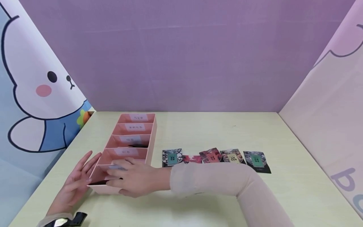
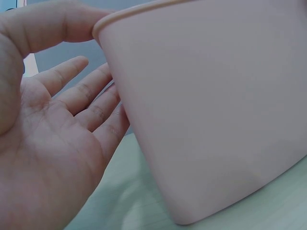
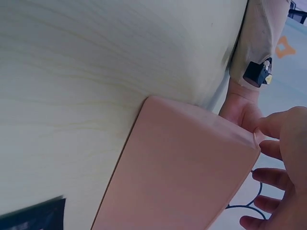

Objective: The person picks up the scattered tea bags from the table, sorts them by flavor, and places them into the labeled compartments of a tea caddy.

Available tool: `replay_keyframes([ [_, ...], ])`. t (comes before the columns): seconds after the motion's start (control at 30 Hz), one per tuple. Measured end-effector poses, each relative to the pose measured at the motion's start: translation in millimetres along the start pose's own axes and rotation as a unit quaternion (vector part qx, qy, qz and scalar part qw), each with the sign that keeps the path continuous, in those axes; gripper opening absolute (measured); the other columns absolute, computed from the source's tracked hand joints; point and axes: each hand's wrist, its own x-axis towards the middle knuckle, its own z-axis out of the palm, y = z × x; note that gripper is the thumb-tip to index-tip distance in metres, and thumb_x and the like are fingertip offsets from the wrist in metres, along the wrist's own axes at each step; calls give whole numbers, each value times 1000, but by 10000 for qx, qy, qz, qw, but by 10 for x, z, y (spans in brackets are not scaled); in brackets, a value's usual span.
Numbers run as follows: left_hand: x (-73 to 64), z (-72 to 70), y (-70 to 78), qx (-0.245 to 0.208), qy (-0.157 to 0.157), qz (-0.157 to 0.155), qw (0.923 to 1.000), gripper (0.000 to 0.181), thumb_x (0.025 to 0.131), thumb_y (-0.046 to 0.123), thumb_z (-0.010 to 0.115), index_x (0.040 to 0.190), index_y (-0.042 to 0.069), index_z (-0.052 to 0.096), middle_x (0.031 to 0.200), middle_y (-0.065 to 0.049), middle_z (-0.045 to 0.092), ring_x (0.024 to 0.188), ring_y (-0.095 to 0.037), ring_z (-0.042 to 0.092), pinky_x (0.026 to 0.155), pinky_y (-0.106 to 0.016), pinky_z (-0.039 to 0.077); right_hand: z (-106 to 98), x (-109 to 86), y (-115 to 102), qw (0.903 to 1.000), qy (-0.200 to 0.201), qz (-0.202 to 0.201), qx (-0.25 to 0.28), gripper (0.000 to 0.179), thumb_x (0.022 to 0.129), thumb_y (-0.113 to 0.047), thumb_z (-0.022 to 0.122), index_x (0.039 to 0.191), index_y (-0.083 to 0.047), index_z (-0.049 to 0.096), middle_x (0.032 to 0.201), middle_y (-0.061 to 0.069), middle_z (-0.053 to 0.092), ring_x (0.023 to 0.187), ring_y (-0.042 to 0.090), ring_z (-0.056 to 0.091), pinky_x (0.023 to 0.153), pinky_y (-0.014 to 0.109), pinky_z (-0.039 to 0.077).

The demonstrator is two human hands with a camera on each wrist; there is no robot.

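Observation:
A pink divided box (image 1: 154,134) with a row of compartments stands on the left of the table. My right hand (image 1: 139,178) reaches over its nearest compartment, with the fingers spread down into it. A dark tea sachet (image 1: 99,183) lies low in that compartment, partly hidden by these fingers. In the right wrist view the fingers (image 3: 273,177) lie along the box's rim, with nothing seen between them. My left hand (image 1: 75,183) is at the near left corner. Its thumb (image 2: 72,21) touches the rim, and its extended fingers rest against the side wall.
Several tea sachets lie in a row right of the box, among them a green-labelled one (image 1: 257,161) and a red one (image 1: 210,156); my right sleeve (image 1: 210,179) passes close in front. Another dark sachet (image 1: 139,146) sits in a middle compartment. A purple panel (image 1: 187,63) stands behind.

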Motion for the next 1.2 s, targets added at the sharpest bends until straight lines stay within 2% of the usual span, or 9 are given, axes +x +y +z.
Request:
replay_keyframes([
  [0.13, -8, 5, -5, 44, 37, 18, 10000, 81, 91, -21, 16, 159, 14, -9, 160, 4, 32, 145, -6, 29, 110, -22, 30, 18, -101, 44, 9999, 90, 43, 125, 53, 102, -51, 43, 151, -33, 41, 159, -4, 32, 148, 22, 21, 117, 40, 20],
  [0.23, -17, 0, -11, 74, 49, 68, 9999, 81, 90, -22, 15, 159, 13, -8, 160, 3, 32, 145, -6, 28, 110, -21, 30, 45, -186, 80, 9994, 193, -82, 259, 50, 102, -48, 46, 148, -30, 45, 156, -3, 36, 146, 22, 24, 117, 41, 20],
  [0.4, -15, -10, -21, 34, -40, 171, 9998, 83, 86, -23, 11, 159, 12, -9, 161, 1, 30, 146, -7, 26, 109, -21, 29, 91, -340, 137, 9994, 130, -185, 257, 46, 102, -45, 48, 145, -29, 49, 153, -3, 40, 143, 22, 28, 116, 40, 21],
  [0.5, -8, -8, -24, -67, -104, 205, 9997, 83, 86, -24, 10, 159, 11, -9, 162, 0, 28, 147, -8, 25, 110, -21, 29, 118, -434, 183, 9995, 109, -105, 263, 45, 102, -45, 48, 144, -29, 50, 152, -3, 40, 143, 22, 28, 116, 40, 22],
  [0.7, 0, -7, -24, 24, 82, 100, 9999, 82, 89, -22, 14, 161, 15, -3, 161, 2, 31, 146, -7, 28, 111, -20, 28, 221, -679, 329, 9990, 301, 129, 314, 42, 100, -40, 52, 139, -26, 53, 149, 0, 43, 139, 24, 35, 114, 41, 28],
  [0.97, 7, -7, -24, -529, -104, 192, 9984, 83, 89, -24, 13, 161, 14, -4, 162, -2, 30, 146, -10, 28, 112, -23, 29, 481, -958, 581, 9969, 529, 522, 241, 43, 97, -36, 58, 138, -23, 53, 141, 4, 48, 132, 26, 41, 110, 44, 32],
  [1.07, 4, -8, -27, -434, -80, 166, 9989, 82, 89, -23, 13, 160, 14, -6, 161, -1, 30, 146, -9, 28, 111, -22, 29, 612, -1029, 693, 9961, 401, 738, 265, 43, 98, -38, 57, 137, -21, 53, 140, 5, 49, 132, 27, 42, 110, 45, 34],
  [1.2, 4, -15, -28, -481, -117, 161, 9986, 82, 89, -24, 13, 160, 13, -8, 161, -1, 30, 146, -9, 27, 111, -23, 30, 797, -1107, 835, 9934, -48, 1088, 357, 50, 97, -43, 59, 141, -20, 50, 141, 5, 48, 133, 27, 41, 110, 49, 33],
])
